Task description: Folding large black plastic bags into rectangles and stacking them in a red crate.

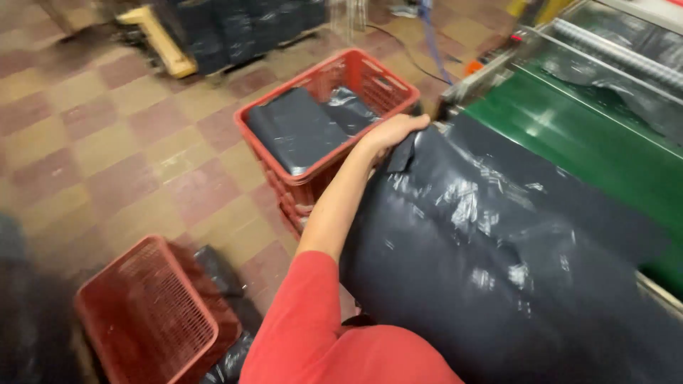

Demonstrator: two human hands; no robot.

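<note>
Near the centre of the frame, I see my left hand (pixel 393 133) curled over the top edge of a big stack of black plastic bags (pixel 484 242), fingers closed on the plastic. Lying on the green conveyor (pixel 569 135) at right, the stack fills the lower right. Beside the hand, a red crate (pixel 334 128) holds more folded bags; another red crate (pixel 149 313) sits lower left.

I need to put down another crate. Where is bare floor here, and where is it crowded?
Bare checkered tile floor lies left of the red plastic crate of folded black bags and above the upturned red crate. Crowded: the green table, covered by black plastic sheeting that the left hand grips.
</note>
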